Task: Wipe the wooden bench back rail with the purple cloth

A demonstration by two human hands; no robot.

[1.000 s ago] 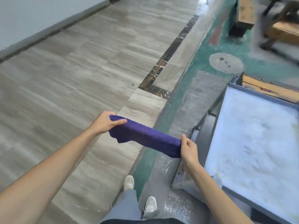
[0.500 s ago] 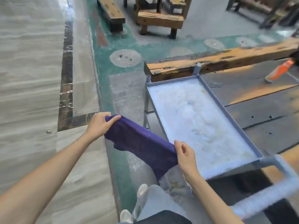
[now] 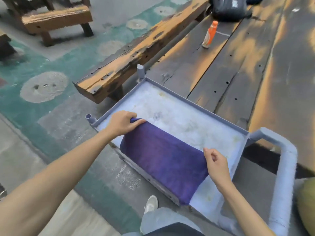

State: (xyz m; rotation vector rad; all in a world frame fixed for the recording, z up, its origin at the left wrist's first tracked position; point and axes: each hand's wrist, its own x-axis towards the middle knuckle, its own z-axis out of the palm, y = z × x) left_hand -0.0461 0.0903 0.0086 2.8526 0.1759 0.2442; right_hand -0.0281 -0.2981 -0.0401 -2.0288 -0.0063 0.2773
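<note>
1. The purple cloth (image 3: 163,157) is stretched between 2 hands over the near-left edge of the grey cart tray (image 3: 201,106).
2. The left hand (image 3: 121,122) grips its far end.
3. The right hand (image 3: 217,165) pinches its near end.
4. The wooden bench back rail (image 3: 129,53) lies beyond the tray's far-left corner.

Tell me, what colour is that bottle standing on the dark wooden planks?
The bottle is orange and white, seen in the head view.

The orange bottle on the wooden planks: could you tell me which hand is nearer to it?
Right. The right hand pinches the purple cloth below the orange bottle; the left hand grips the cloth's far-left end.
</note>
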